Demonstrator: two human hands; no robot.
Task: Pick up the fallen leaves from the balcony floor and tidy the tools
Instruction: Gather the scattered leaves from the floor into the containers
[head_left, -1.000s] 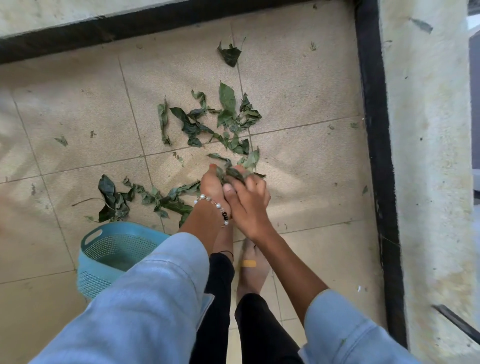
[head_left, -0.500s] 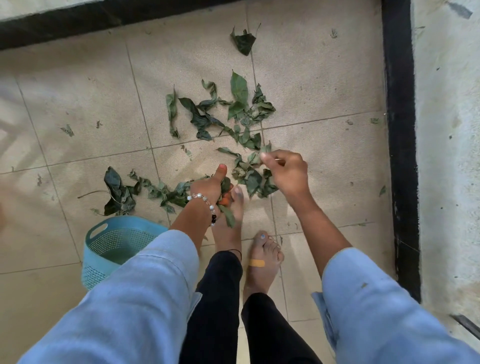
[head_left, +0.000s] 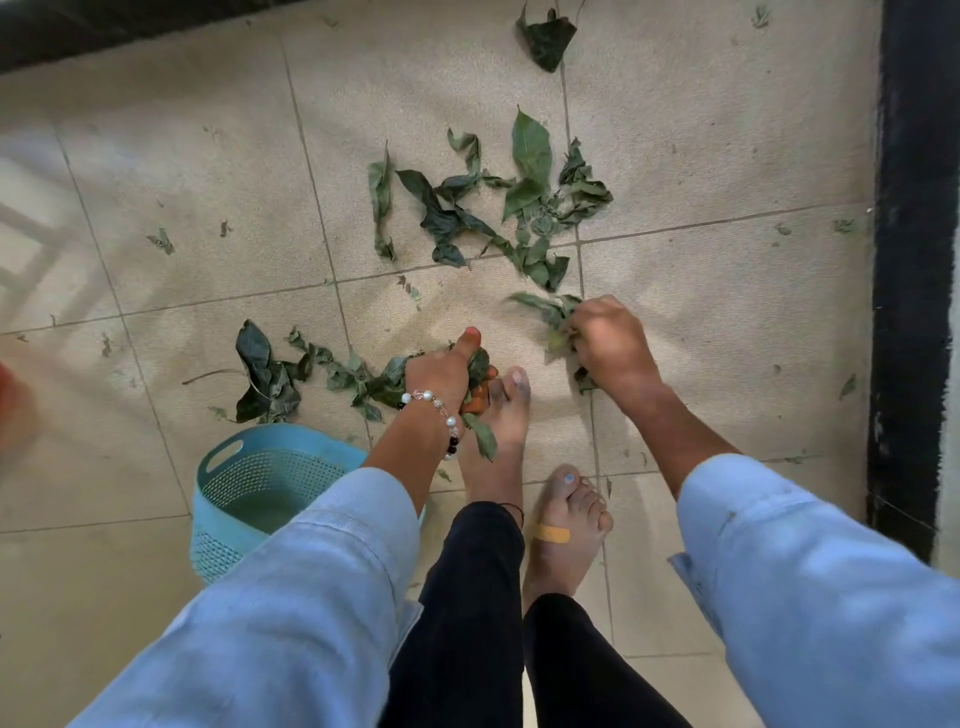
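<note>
Leaves (head_left: 524, 208) litter beige floor tiles (head_left: 701, 130); left hand (head_left: 441, 371) and right hand (head_left: 610, 343) each clutch some.

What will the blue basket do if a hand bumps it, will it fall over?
Probably it would slide or tip easily. The blue basket looks like thin plastic with mesh-like holes, so it is likely light. It seems to hold little, so nothing much weighs it down. The tiled floor looks smooth, so a nudge might just push it along.
</note>
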